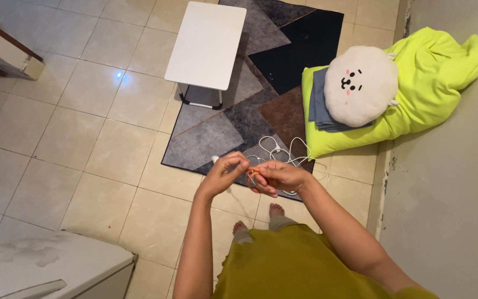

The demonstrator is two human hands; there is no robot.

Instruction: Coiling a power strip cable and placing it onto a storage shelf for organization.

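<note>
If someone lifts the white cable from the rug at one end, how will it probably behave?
The white cable lies in loose tangled loops on the rug, so it is probably floppy and would trail and snag rather than lift as one piece. It looks thin, so likely light. Its loops reach close to the yellow-green blanket and may catch there.

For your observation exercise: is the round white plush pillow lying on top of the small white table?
No. The white plush pillow rests on the yellow-green blanket by the wall, well apart from the white table.
</note>
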